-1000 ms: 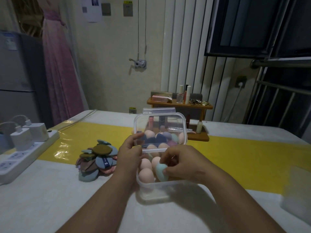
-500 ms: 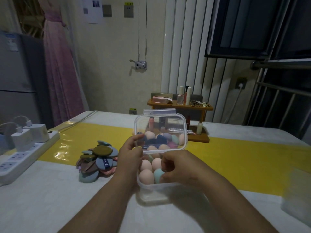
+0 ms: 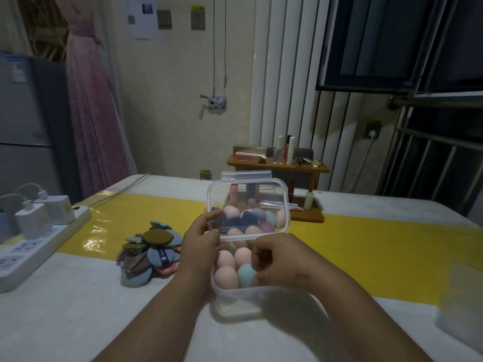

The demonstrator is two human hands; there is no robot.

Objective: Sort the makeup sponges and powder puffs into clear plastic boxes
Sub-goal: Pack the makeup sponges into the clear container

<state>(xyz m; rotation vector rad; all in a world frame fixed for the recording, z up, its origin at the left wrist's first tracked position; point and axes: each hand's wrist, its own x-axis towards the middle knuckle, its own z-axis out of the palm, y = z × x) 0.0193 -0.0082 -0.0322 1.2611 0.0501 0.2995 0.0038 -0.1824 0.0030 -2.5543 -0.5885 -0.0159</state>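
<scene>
Your right hand (image 3: 283, 261) curls round the teal egg-shaped makeup sponge (image 3: 244, 276), seated in the near corner of the clear plastic box (image 3: 235, 293) beside pink sponges (image 3: 225, 276). Your left hand (image 3: 200, 242) pinches the raised clear lid (image 3: 248, 197). The sponge is probably light and squashy, so pinch its broad middle gently.

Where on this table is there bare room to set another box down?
Free: the yellow strip right of the clear plastic box, between the wooden rack and the blurred container at the right edge; also white tabletop in front of the powder puffs and power strip. Crowded: loose sponges behind the raised lid.
</scene>
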